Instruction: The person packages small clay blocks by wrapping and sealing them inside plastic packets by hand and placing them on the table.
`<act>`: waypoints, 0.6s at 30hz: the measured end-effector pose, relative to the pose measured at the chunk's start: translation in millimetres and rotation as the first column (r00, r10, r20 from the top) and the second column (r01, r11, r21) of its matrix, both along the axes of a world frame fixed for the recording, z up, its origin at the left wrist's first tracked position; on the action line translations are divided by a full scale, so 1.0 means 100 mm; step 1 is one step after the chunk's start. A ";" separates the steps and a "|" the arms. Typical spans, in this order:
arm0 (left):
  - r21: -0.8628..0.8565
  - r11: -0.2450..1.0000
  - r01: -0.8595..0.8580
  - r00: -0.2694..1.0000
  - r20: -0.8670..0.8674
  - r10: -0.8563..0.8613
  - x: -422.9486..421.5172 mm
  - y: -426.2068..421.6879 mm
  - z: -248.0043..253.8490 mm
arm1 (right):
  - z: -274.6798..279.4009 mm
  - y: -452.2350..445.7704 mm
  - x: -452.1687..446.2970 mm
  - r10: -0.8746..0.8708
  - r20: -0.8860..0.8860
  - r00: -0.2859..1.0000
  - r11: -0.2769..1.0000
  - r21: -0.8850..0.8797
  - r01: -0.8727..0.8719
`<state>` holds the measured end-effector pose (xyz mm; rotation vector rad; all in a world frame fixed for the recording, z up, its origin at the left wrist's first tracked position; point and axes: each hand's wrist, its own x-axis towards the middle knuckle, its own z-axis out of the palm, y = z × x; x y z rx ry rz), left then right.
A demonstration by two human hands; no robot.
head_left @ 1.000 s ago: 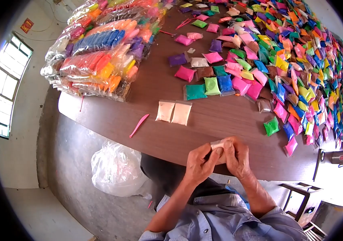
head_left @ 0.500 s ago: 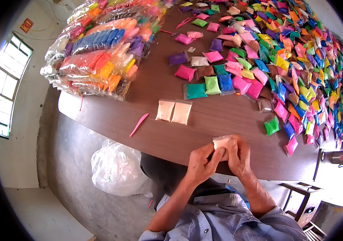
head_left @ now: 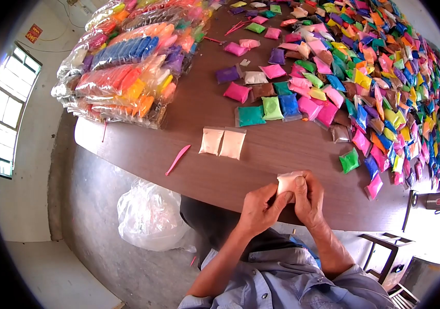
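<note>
Between both hands, over the table's front edge, I hold a small cream-coloured packet point(head_left: 287, 182) in clear film. My left hand point(head_left: 261, 208) pinches its left and lower side, with the thumb across the front. On the right side my right hand point(head_left: 308, 200) grips it, the thumb lying near the top. The fingers behind the packet are hidden. Farther left, two cream packets point(head_left: 222, 142) lie side by side on the brown table point(head_left: 178, 110). A pink plastic knife point(head_left: 178, 159) rests left of them.
A large heap of small coloured packets point(head_left: 385, 98) covers the table's right side. Stacked clear bags of coloured packs point(head_left: 122, 72) stand at the back left. A stuffed clear plastic bag point(head_left: 150, 216) sits on the floor. One green packet point(head_left: 349, 161) lies near the heap's front.
My right thumb has moved up over the front of the packet, near its top. The packet and both hands have shifted very slightly. Things on the table stay put.
</note>
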<state>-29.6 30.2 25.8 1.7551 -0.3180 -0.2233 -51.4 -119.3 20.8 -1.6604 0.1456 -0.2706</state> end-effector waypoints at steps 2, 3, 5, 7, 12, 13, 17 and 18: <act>-0.008 1.000 -0.013 1.000 0.002 0.013 0.00 0.02 -0.02 | 0.01 0.01 0.01 -0.010 0.037 0.999 0.999 0.032 0.009; -0.012 1.000 -0.014 1.000 0.009 0.014 0.00 0.02 -0.02 | 0.01 -0.01 0.00 0.040 0.013 0.999 0.999 0.036 -0.041; -0.017 1.000 -0.014 1.000 0.015 0.014 0.00 0.02 -0.01 | 0.01 -0.04 -0.02 0.089 -0.013 0.996 0.995 0.040 -0.088; -0.003 1.000 0.029 1.000 -0.004 -0.029 0.00 0.03 0.06 | 0.01 -0.05 -0.04 0.069 -0.057 0.996 0.997 0.034 -0.067; -0.071 0.997 -0.036 0.998 -0.061 0.032 -0.01 0.03 0.02 | -0.04 -0.09 -0.04 0.058 -0.015 0.998 0.992 -0.111 -0.060; -0.019 0.999 -0.041 0.999 -0.021 0.041 -0.01 0.05 -0.01 | -0.02 -0.08 -0.03 0.068 0.003 0.998 0.986 -0.152 -0.067; -0.060 0.996 -0.066 0.998 0.002 0.067 0.00 0.06 -0.05 | 0.01 -0.05 -0.02 0.090 -0.013 0.996 0.992 -0.086 -0.091; -0.058 0.996 -0.074 0.997 0.027 0.076 -0.01 0.06 -0.08 | 0.03 -0.04 -0.01 0.127 -0.002 0.992 0.991 -0.052 -0.127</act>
